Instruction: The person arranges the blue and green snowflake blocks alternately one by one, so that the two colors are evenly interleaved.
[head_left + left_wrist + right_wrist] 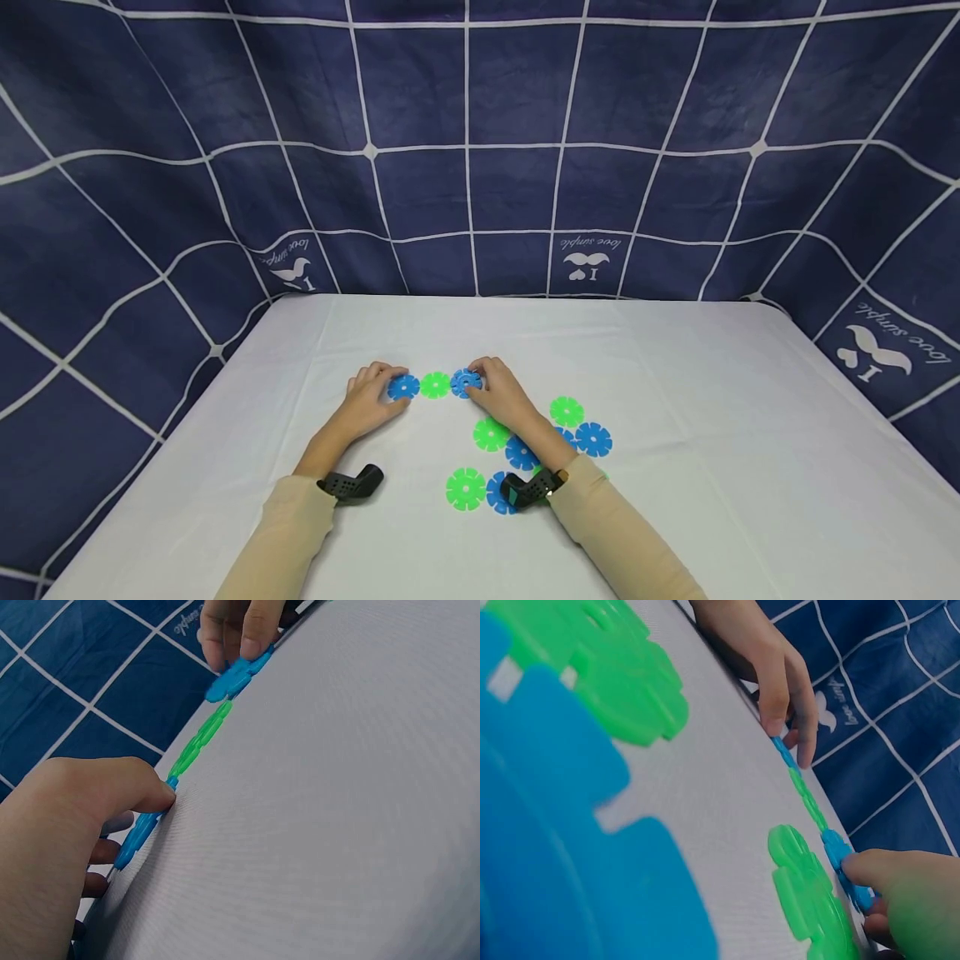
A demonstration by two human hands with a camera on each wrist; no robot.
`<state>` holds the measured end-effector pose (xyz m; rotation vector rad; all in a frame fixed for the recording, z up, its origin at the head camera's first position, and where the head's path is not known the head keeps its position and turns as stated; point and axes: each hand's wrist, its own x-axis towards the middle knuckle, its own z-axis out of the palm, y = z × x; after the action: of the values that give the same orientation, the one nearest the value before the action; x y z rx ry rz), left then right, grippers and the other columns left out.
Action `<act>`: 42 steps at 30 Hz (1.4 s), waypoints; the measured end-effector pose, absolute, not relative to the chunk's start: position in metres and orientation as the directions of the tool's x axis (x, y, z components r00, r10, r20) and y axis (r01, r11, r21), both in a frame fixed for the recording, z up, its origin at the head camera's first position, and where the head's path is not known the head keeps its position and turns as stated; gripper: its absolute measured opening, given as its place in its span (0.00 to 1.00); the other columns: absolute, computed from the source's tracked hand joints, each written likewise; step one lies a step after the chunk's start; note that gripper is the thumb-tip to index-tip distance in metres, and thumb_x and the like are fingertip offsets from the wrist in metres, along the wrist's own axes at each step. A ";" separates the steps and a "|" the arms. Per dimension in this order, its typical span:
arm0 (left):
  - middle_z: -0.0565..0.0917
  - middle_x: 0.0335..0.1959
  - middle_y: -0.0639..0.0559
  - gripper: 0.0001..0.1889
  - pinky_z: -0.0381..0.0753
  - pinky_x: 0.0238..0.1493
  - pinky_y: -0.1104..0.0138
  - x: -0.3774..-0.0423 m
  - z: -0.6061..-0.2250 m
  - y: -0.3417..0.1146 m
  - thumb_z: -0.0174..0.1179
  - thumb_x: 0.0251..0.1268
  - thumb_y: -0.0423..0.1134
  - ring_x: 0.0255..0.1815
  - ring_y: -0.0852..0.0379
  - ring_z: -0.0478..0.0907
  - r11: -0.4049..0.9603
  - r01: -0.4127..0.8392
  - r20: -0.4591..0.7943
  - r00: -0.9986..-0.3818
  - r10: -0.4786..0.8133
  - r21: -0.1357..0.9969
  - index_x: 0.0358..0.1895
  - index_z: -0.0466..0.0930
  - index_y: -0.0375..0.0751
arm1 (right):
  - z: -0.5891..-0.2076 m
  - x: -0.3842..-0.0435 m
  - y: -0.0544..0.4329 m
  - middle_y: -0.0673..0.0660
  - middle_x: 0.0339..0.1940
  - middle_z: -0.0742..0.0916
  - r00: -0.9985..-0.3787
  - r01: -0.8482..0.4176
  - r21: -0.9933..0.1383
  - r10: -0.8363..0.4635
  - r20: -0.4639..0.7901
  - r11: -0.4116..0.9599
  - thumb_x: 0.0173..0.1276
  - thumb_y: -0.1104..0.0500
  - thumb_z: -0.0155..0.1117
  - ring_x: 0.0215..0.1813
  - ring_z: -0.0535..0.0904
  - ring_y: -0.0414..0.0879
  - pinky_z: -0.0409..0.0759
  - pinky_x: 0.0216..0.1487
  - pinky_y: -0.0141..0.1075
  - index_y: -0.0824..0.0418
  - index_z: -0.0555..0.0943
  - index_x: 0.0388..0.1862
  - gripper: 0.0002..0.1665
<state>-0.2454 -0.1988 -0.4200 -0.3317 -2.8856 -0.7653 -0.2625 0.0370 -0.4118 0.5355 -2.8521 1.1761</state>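
Three notched plastic discs lie in a row across the white table: a blue disc (pixel 403 387) at the left, a green disc (pixel 435 385) in the middle and a blue disc (pixel 466 383) at the right. My left hand (pixel 372 398) holds the left blue disc between thumb and fingers at its outer edge. At the other end my right hand (pixel 498 390) pinches the right-hand blue disc, which looks doubled, as if two blue discs overlap. In the left wrist view this blue piece (pixel 234 679) sits partly tilted beside the green disc (pixel 201 739).
Nearer and to the right lie several loose discs, among them a green disc (pixel 491 434), a blue disc (pixel 594 439), a green disc (pixel 567 412) and a green disc (pixel 466 489). My right forearm passes over some. A dark blue checked curtain (pixel 517 192) stands behind the table.
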 end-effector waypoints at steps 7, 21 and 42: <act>0.70 0.53 0.41 0.27 0.56 0.52 0.51 -0.245 -0.421 -0.200 0.59 0.52 0.46 0.54 0.44 0.63 0.847 0.255 0.191 -0.964 0.185 0.467 0.58 0.70 0.42 | -0.414 -0.261 0.038 0.58 0.52 0.75 -0.933 -0.347 -0.640 -0.319 0.163 0.686 0.63 0.53 0.57 0.45 0.72 0.47 0.72 0.51 0.42 0.58 0.75 0.49 0.17; 0.70 0.53 0.41 0.27 0.56 0.51 0.52 -0.246 -0.422 -0.199 0.59 0.52 0.46 0.54 0.45 0.63 0.847 0.249 0.190 -0.965 0.178 0.469 0.58 0.70 0.43 | -0.417 -0.262 0.040 0.57 0.53 0.76 -0.906 -0.415 -0.574 -0.375 0.194 0.706 0.62 0.53 0.58 0.56 0.72 0.52 0.68 0.57 0.47 0.54 0.79 0.42 0.11; 0.70 0.55 0.41 0.27 0.55 0.53 0.51 -0.246 -0.420 -0.198 0.58 0.53 0.44 0.56 0.44 0.63 0.851 0.240 0.175 -0.968 0.178 0.467 0.59 0.70 0.42 | -0.420 -0.262 0.041 0.58 0.54 0.75 -0.905 -0.417 -0.570 -0.379 0.192 0.707 0.63 0.54 0.57 0.58 0.70 0.53 0.65 0.60 0.47 0.56 0.78 0.45 0.13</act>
<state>-0.2459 -0.1978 -0.4195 -0.3291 -2.9013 -0.7573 -0.2622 0.0412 -0.4205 0.6644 -2.8467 0.9738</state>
